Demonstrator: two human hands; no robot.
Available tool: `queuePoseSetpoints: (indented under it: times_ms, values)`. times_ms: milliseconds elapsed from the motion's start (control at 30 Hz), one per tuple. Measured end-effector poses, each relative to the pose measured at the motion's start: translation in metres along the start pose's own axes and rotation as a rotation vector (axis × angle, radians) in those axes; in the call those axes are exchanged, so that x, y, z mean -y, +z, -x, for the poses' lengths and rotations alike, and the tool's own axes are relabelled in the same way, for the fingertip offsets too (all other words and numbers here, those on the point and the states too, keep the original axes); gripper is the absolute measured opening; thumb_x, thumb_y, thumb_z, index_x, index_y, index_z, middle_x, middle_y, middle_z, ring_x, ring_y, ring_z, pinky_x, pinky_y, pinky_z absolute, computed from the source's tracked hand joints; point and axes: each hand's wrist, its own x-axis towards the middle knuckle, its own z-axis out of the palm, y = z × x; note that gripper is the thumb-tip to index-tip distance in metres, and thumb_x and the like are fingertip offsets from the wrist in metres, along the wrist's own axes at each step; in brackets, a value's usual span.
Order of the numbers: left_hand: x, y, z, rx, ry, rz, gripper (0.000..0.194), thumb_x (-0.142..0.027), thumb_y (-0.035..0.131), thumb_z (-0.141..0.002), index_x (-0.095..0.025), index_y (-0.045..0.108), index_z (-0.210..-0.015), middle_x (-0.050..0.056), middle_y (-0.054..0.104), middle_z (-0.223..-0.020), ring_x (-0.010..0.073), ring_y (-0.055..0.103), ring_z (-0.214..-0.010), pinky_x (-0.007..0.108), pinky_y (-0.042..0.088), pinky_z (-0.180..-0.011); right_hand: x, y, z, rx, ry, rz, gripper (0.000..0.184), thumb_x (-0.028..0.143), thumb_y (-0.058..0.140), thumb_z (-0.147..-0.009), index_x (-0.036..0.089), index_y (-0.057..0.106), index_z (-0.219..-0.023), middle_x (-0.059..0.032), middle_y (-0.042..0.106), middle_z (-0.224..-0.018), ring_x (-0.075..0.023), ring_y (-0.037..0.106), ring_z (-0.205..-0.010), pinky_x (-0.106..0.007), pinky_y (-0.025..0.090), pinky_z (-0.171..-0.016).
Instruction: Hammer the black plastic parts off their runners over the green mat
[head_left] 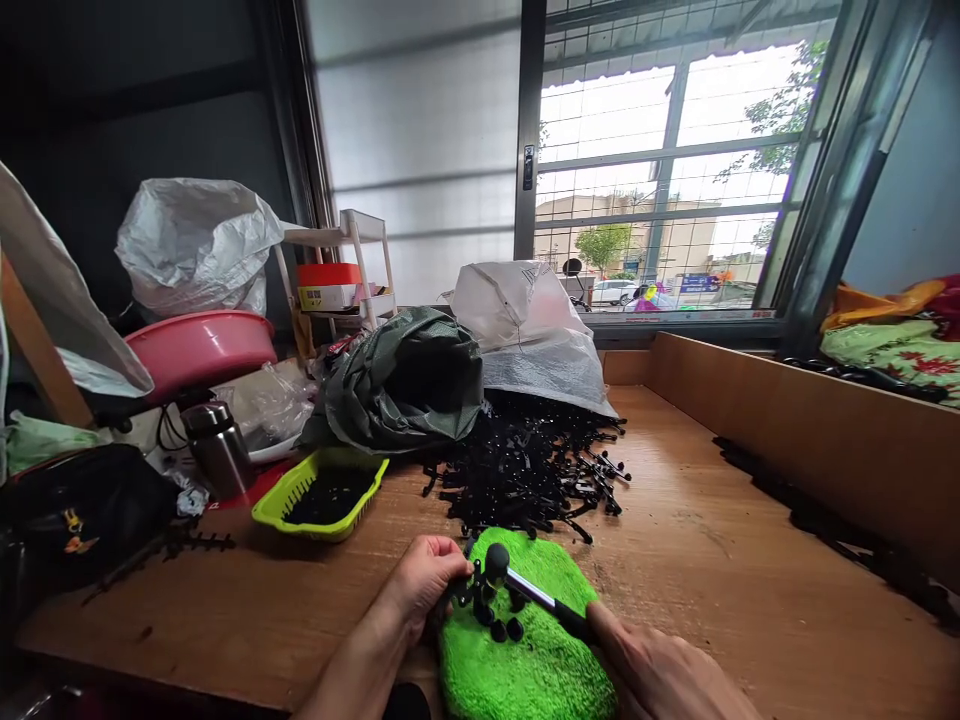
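Mallet [534,591] control looked like the whole game here. Right hand [660,665] was curled snugly round the dark handle; left hand [429,578] was nearly closed in a pinch, thumb and fingertips on a small black plastic piece [479,580] over the left part of a bright green towel [540,670]. If the step was tapping (my read, anyway), the trick was short, light wrist taps, with the pinch kept on the very edge of the piece so the fingers sat clear. Those fingertips were awfully near the mallet's head, so I'd have favored accuracy over force. The towel seemed a decent cushion, and keeping the piece well over it rather than near its rim would've helped.

As for direction: the mallet slanted across above the towel, its long axis running from the right hand at lower right up and leftward, black head toward the left hand and right by the pinched piece. Couldn't tell whether they touched. The piece overlapped other dark bits, so I couldn't call its own long axis. Round black bits [514,629] lay on the towel just below, and a heap of black pieces [525,470] sat past its far edge.
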Motion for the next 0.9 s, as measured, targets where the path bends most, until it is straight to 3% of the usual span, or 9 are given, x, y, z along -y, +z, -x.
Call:
queuePoseSetpoints:
  times_ms: [167, 333, 500, 600, 700, 900]
  values:
    - [0.001, 0.001, -0.004, -0.011, 0.016, -0.022, 0.017, -0.019, 0.057, -0.045, -0.019, 0.041, -0.039, -0.009, 0.036, -0.034, 0.0045, 0.027, -0.033, 0.02, 0.015, -0.036, -0.001, -0.001, -0.006, -0.054, 0.007, 0.06, 0.03, 0.031, 0.018, -0.091, 0.024, 0.047, -0.095, -0.0079, 0.063, -0.078, -0.0264, 0.061, -0.074, -0.029, 0.041, -0.057]
    - [0.003, 0.001, -0.006, -0.02, 0.036, -0.035, 0.014, -0.016, 0.053, -0.045, -0.019, 0.041, -0.038, -0.008, 0.037, -0.032, 0.0043, 0.026, -0.034, 0.02, 0.014, -0.038, -0.006, 0.008, -0.007, 0.036, 0.017, 0.168, 0.023, 0.024, 0.025, -0.087, 0.023, 0.048, -0.08, -0.0039, 0.057, -0.058, -0.0241, 0.056, -0.048, -0.029, 0.033, -0.045]
    - [0.005, 0.0, -0.007, -0.022, 0.049, -0.03, 0.014, -0.017, 0.053, -0.046, -0.019, 0.041, -0.039, -0.008, 0.038, -0.034, 0.0048, 0.027, -0.035, 0.02, 0.015, -0.04, -0.001, 0.007, -0.008, 0.025, 0.017, 0.192, 0.025, 0.024, 0.018, -0.091, 0.024, 0.043, -0.089, -0.004, 0.059, -0.069, -0.0232, 0.059, -0.064, -0.028, 0.037, -0.053]
    - [0.006, 0.0, -0.008, -0.031, 0.061, -0.043, 0.015, -0.015, 0.054, -0.046, -0.018, 0.042, -0.038, -0.008, 0.038, -0.034, 0.0045, 0.028, -0.037, 0.02, 0.015, -0.041, 0.0, 0.011, -0.008, 0.072, 0.032, 0.284, 0.022, 0.017, 0.025, -0.083, 0.022, 0.046, -0.082, -0.0059, 0.056, -0.059, -0.0282, 0.057, -0.051, -0.03, 0.027, -0.042]
    - [0.007, -0.001, -0.009, -0.042, 0.062, -0.058, 0.017, -0.013, 0.054, -0.047, -0.018, 0.041, -0.036, -0.008, 0.037, -0.032, 0.0042, 0.026, -0.035, 0.02, 0.014, -0.04, 0.002, 0.014, -0.008, 0.097, 0.038, 0.333, 0.02, 0.016, 0.026, -0.082, 0.022, 0.045, -0.079, -0.0063, 0.056, -0.058, -0.0294, 0.055, -0.048, -0.031, 0.019, -0.042]
    - [0.008, -0.001, -0.009, -0.04, 0.041, -0.031, 0.019, -0.012, 0.054, -0.048, -0.018, 0.041, -0.037, -0.009, 0.036, -0.03, 0.0038, 0.025, -0.031, 0.019, 0.013, -0.036, 0.008, 0.012, -0.011, 0.066, 0.041, 0.268, 0.024, 0.021, 0.019, -0.091, 0.023, 0.042, -0.086, -0.0042, 0.059, -0.067, -0.0235, 0.059, -0.058, -0.029, 0.028, -0.047]
